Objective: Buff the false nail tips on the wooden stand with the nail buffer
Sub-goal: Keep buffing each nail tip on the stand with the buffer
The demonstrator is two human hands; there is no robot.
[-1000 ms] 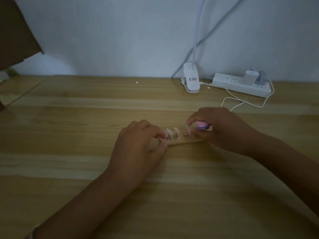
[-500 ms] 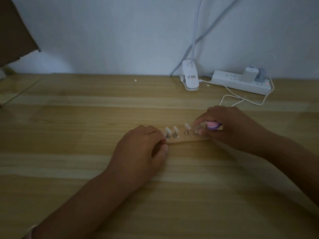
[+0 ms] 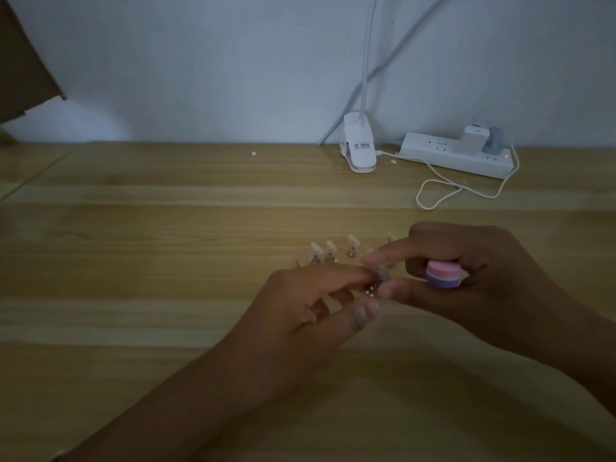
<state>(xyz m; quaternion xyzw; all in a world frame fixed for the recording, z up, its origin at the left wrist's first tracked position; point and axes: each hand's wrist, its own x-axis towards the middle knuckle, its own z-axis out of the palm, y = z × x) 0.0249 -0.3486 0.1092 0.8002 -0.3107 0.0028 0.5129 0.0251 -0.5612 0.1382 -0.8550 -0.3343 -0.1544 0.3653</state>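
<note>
Two hands meet just in front of the stand [image 3: 338,260], which lies mid-table [image 3: 166,228] and is partly hidden behind the knuckles. Several tips [image 3: 352,240] stand upright on it in a row on small metal bases, just beyond the left hand [image 3: 310,311] and left of the right hand [image 3: 483,278]. The right hand grips the buffer [image 3: 443,274], a short pink-and-purple block, with its curled middle and ring fingers holding it against the palm; its index finger and thumb reach out leftward. Between those two and the left hand's index finger sits a peg [image 3: 375,284], a small metal-based holder with a pale tip on top, lifted clear of the row. The left hand, fingers curled, seems to pinch this peg between index finger and thumb, though blur hides the exact contact. The buffer is near the peg, to its right, and not touching it. At the back edge of the table, against the wall [image 3: 233,61], are a white lamp clip [image 3: 360,151], a power strip [image 3: 443,156] with plugs in it, and a looping white cable [image 3: 443,191]. Cardboard [image 3: 20,61] shows at the upper left.
</note>
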